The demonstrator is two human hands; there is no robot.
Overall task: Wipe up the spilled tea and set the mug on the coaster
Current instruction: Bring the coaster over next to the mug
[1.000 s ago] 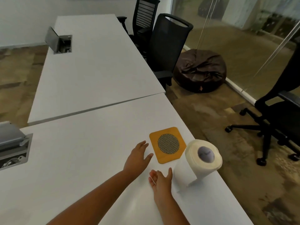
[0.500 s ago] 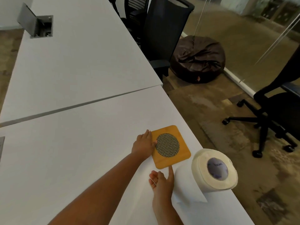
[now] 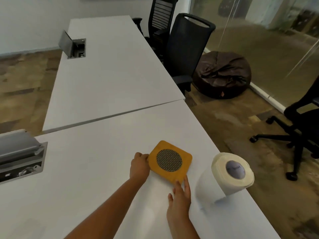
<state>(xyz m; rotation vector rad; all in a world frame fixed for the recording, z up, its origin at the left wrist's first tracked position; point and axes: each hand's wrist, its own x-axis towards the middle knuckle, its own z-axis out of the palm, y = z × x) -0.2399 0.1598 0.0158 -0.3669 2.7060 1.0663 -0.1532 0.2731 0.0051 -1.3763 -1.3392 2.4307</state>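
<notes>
Orange square coaster (image 3: pixel 170 162) with a round woven-mesh centre lies flat on the near white table (image 3: pixel 82 178), toward its right edge, turned at an angle.

Left hand (image 3: pixel 139 165) at the coaster's left edge, fingers curled against that edge; whether they pinch it or only press it, cannot tell.

Right hand (image 3: pixel 180 195) flat on the table, fingers straight and together, fingertips touching the coaster's near corner. Holds nothing.

Paper towel roll (image 3: pixel 232 171) lies on its side just right of the coaster, near the table's right edge, core end facing the camera, a loose sheet hanging down to the tabletop.

No mug or tea spill in view.

Open cable box (image 3: pixel 22 157) set in the table at far left. Second white table beyond, with two black office chairs (image 3: pixel 185 47) beside it. Brown beanbag (image 3: pixel 222 75) on the floor by the glass wall.
</notes>
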